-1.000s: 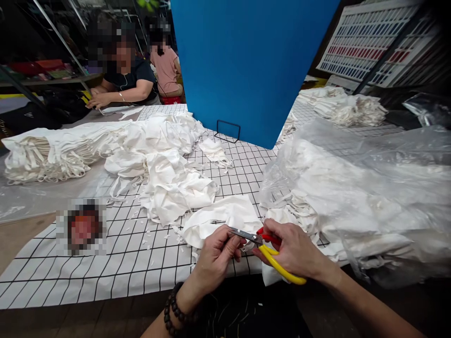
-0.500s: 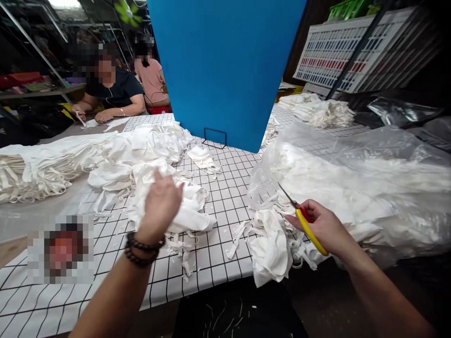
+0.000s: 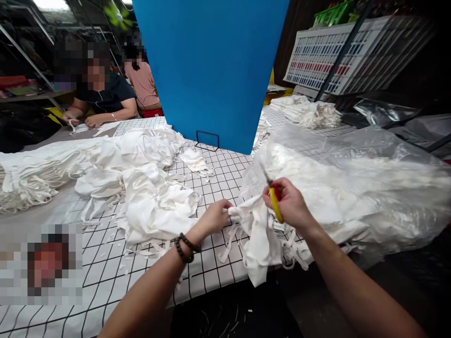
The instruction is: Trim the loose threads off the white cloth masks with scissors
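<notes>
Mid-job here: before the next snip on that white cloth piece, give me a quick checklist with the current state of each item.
1. Left hand grips the white cloth piece: ok.
2. Right hand holds the yellow-handled scissors: ok.
3. Scissor blades open or shut: cannot tell, blurred.
4. Left fingers away from the blades: ok, hands are apart.
5. Piece lies at the edge of the grid-patterned table, part hanging over: ok.
6. Plastic bag of cloth right beside the scissors: not ok, close.

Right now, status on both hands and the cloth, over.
Left hand pinching white cloth piece at table edge. Right hand gripping yellow-handled scissors, touching same piece. Plastic-covered pile close on the right; nothing blocking.
</notes>
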{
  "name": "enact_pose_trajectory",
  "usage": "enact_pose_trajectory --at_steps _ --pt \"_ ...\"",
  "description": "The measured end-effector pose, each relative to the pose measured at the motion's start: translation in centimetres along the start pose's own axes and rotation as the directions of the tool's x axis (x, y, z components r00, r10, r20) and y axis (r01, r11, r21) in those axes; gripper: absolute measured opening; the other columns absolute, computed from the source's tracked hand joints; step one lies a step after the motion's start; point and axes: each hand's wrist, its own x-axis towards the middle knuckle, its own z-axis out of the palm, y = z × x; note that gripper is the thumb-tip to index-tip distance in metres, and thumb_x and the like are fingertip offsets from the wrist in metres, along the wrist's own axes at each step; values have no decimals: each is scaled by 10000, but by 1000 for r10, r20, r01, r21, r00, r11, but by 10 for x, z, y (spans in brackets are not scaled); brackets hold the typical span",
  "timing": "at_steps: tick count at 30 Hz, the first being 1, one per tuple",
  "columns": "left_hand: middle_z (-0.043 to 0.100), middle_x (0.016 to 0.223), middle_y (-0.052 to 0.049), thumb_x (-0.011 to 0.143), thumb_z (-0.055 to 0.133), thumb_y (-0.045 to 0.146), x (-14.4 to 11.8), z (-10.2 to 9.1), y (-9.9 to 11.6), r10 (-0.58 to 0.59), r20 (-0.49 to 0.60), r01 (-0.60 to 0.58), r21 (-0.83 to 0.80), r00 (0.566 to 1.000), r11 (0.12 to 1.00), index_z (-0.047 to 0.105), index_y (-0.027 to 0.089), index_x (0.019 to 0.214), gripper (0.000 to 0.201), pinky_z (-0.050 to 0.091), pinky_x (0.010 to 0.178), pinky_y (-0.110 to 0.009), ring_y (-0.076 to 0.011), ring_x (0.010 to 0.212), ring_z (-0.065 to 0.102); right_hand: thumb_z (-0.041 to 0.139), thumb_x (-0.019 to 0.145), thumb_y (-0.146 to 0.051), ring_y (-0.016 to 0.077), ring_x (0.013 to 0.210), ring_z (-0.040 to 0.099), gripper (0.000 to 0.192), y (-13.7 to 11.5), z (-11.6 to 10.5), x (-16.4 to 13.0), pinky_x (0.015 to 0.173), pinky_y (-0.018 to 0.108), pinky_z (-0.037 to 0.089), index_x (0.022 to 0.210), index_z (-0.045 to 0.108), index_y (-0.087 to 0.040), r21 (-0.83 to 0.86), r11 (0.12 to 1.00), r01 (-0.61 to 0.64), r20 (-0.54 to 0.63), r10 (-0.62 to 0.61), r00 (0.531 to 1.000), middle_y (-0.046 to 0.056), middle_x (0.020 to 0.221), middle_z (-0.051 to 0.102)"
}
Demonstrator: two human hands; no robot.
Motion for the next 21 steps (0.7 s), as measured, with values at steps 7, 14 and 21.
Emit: enact_pose_trajectory --at_steps 7,14,21 --pt "618 767 21 771 671 225 -32 -87 44 -147 -282 -97 -696 948 712 571 176 914 181 440 594 -186 -81 620 556 786 700 -262 140 749 617 326 -53 -2 36 808 362 561 884 517 -257 375 893 248 -108 -223 969 -50 814 590" --pt "645 936 -27 812 635 255 -30 -86 68 -144 -305 -159 -779 942 606 619 157 1032 241 464 630 -186 -110 756 602 861 611 -312 79 577 550 469 -37 52 -3 591 270 553 914 511 -240 355 912 -205 429 35 902 -33 878 639" --pt "611 825 0 886 581 313 -26 -82 76 -86 -292 -115 -608 952 786 606 162 981 180 461 601 -177 -90 666 563 819 665 -317 140 696 603 383 -35 54 -21 634 263 525 937 561 -241 512 832 -215 322 47 946 -32 787 601"
